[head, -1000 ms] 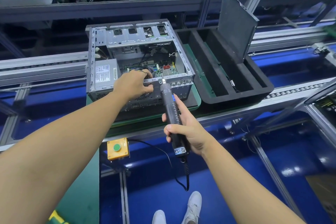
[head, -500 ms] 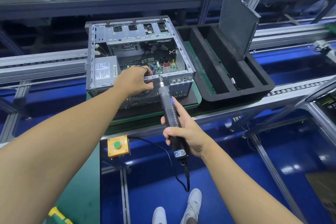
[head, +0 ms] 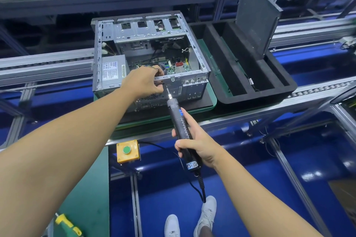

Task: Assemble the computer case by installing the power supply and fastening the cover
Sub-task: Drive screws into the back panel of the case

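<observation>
Your left hand [head: 143,82] grips the computer case [head: 146,31] rim; your right hand [head: 200,146] grips the screwdriver [head: 180,123], tip toward eleven o'clock.

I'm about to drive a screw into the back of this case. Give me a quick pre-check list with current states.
1. Power supply sits inside the computer case: ok.
2. Left hand grips the case's rear rail: ok.
3. Right hand grips the electric screwdriver: ok.
4. Bit seated on a screw head: cannot tell, too small beside the fingers.
5. Cover fitted: not ok; the case is open, and a dark panel stands in the foam tray.
</observation>
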Available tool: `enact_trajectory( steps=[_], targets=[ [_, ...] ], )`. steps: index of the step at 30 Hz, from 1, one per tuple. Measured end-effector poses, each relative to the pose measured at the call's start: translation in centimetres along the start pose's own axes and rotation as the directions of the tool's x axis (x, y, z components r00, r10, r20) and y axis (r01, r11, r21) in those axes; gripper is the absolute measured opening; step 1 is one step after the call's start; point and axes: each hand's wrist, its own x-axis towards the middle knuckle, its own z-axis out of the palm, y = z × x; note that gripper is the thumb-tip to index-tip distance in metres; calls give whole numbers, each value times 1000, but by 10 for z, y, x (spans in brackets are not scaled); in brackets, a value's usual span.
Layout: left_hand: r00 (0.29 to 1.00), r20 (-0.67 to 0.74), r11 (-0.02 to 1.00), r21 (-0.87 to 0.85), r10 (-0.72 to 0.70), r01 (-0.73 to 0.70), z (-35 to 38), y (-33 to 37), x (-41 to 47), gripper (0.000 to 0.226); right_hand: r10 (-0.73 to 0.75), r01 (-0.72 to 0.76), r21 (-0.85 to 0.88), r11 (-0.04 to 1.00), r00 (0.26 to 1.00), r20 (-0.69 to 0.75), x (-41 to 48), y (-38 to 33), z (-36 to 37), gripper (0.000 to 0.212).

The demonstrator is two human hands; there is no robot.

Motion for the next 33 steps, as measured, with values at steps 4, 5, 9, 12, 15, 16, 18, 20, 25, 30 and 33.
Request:
enact_trajectory(
  steps=[4, 5, 9, 12, 15, 16, 18, 20, 25, 30, 33],
  targets=[
    [999, 37, 1000, 16, 21, -22, -2, -3, 1, 26, -5, 5, -9, 1000, 1000, -1, 6, -3, 2, 106],
    [999, 42, 999, 24, 27, -28, -2, -4, 1, 25, -5, 5, -8, 1000, 1000, -3, 7, -3, 2, 106],
    [999, 16, 999, 31, 38, -38, -1, -2, 1, 24, 4, -4, -7, 1000, 1000, 2, 9, -3, 2, 105],
    [999, -2, 999, 36, 41, -41, -1, -2, 0, 24, 14, -14, 15, 1000, 1000, -4, 11, -1, 1, 105],
    [999, -9, 998, 41, 48, -47, -1, -2, 0, 25, 20, -20, 13, 1000, 1000, -8, 13, -2, -1, 105],
    [999, -9, 998, 42, 49, -49, -1, -2, 0, 25, 22, -22, 8, 1000, 1000, -8, 13, -2, -2, 105],
    [999, -3, 998, 43, 52, -52, 0, -2, 0, 24, 25, -25, -6, 1000, 1000, -11, 13, -3, -2, 106],
    [999, -1, 997, 47, 53, -53, 0, -2, 0, 25, 25, -25, -27, 999, 999, -21, 13, -4, 0, 106],
    [998, -9, 997, 52, 61, -60, 2, -2, 1, 28, 24, -27, -57, 998, 999, -41, 15, -3, 1, 107],
    [998, -12, 996, 54, 65, -64, 3, -3, 1, 30, 26, -40, -186, 982, 997, -78, 14, -8, -1, 107],
    [998, -8, 997, 52, 65, -64, 3, -4, 2, 31, 35, -57, -240, 969, 995, -93, 13, -14, 1, 107]
  ],
)
